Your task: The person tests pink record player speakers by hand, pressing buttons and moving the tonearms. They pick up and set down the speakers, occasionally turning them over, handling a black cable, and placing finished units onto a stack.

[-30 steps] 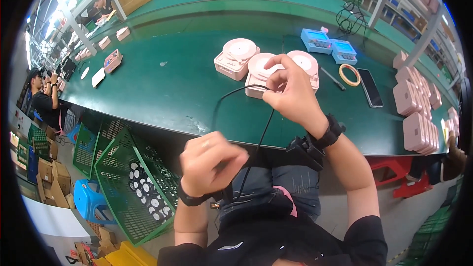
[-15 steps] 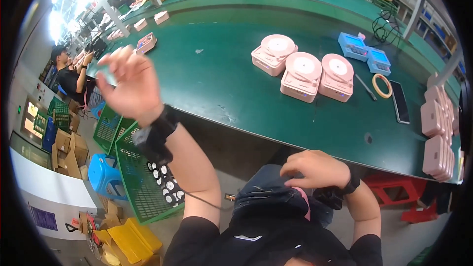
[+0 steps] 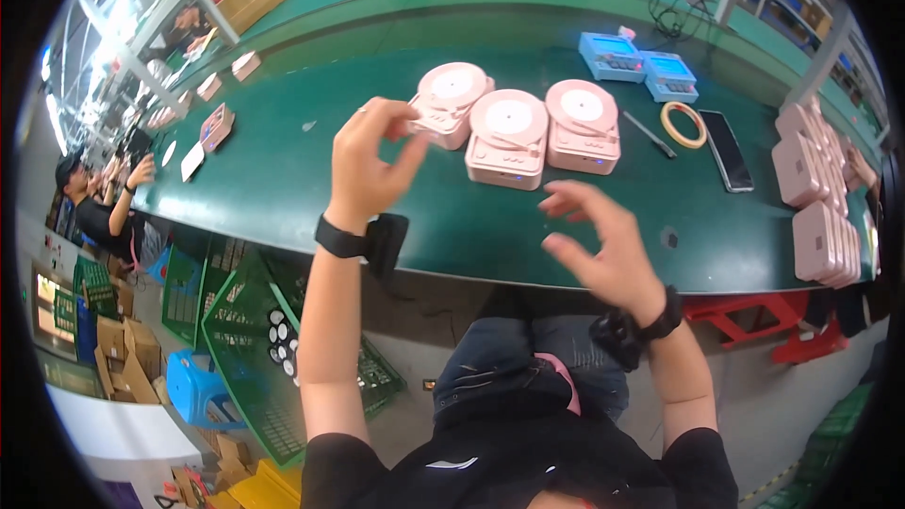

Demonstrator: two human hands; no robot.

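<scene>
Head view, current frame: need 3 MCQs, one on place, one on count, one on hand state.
1. Where does the tape ring lie?
A. on the green bench, between the pink round-topped boxes and the dark phone
B. in the green wire basket
C. on the blue stool

2. How many pink round-topped boxes stand in the row ahead of the hands?
A. one
B. three
C. five

3. What state is the right hand in?
A. shut on a cable
B. flat on the bench
C. open, fingers spread, holding nothing

Key: 1 A, the ring sits on the green bench just left of the dark phone. 2 B, three stand side by side. 3 C, its fingers are spread and empty above the bench edge.
</scene>
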